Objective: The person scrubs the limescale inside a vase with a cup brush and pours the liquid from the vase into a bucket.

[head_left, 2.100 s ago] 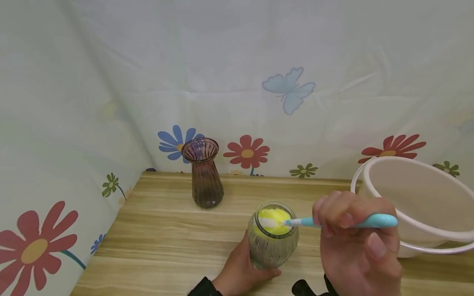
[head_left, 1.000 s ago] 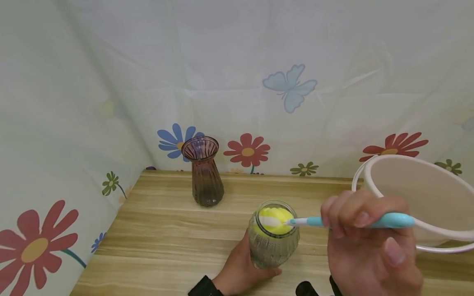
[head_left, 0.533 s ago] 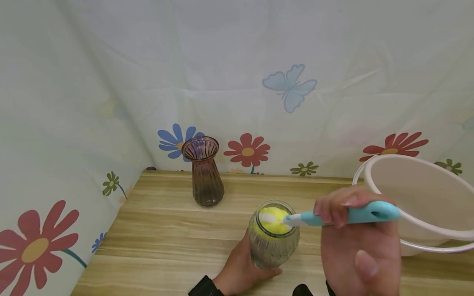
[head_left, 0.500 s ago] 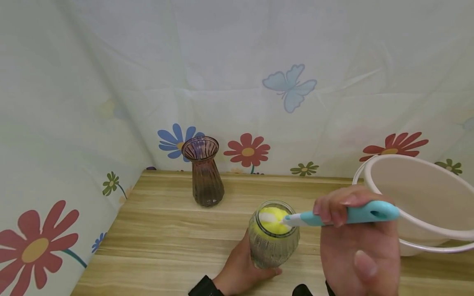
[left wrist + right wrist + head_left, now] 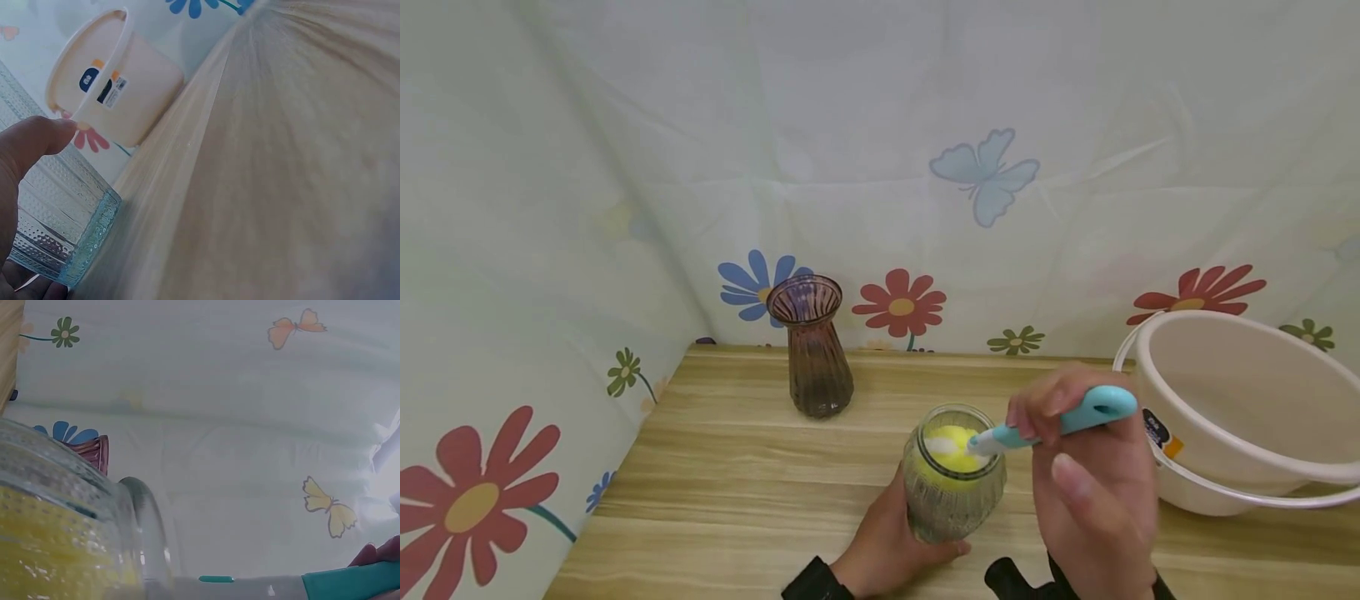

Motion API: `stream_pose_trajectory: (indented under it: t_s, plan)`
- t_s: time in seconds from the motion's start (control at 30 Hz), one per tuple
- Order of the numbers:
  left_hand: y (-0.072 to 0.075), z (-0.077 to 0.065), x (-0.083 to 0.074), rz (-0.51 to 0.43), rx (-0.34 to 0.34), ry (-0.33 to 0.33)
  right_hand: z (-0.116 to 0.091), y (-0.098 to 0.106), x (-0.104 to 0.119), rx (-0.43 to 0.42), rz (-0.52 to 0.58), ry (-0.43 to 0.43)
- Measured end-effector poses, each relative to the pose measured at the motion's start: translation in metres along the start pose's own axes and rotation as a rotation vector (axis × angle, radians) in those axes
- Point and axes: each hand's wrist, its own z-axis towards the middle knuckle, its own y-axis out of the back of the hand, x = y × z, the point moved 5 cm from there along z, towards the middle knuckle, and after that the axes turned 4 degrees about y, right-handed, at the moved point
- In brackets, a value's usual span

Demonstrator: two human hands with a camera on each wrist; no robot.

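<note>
Right hand (image 5: 1096, 483), pinching brush (image 5: 1078, 418), has shifted, unblocking bucket's (image 5: 1202, 454) label (image 5: 1157, 430); left hand (image 5: 886, 537) grips jar (image 5: 955, 504).

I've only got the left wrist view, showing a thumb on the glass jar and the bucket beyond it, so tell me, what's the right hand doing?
Observer: The right hand is holding a brush by its blue and white handle.
Operator: Where's the other end of that brush?
Observer: Its yellow head is inside the jar, seen through the open mouth.
Operator: Anything else standing nearby?
Observer: A purple vase stands upright behind the jar, to its left in the head view.
</note>
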Motion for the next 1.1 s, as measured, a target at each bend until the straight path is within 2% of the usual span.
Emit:
stream_pose_trajectory:
  t_s: [0.2,0.47,0.67,0.87,1.1]
  plan:
    - [0.000,0.000,0.000,0.005,-0.008,0.002,0.000,-0.002,-0.006,-0.019,-0.095,-0.027]
    - [0.001,0.001,0.001,-0.006,-0.031,-0.041,-0.004,-0.004,-0.021,-0.014,-0.275,-0.184]
    - [0.002,0.001,-0.001,-0.009,-0.042,-0.068,-0.002,-0.013,-0.031,0.048,-0.442,-0.328]
    - [0.002,0.001,-0.002,-0.001,-0.051,-0.102,-0.004,-0.014,-0.039,0.172,-0.647,-0.487]
    - [0.002,0.001,0.000,0.006,-0.043,-0.107,-0.008,-0.010,-0.045,0.250,-0.758,-0.595]
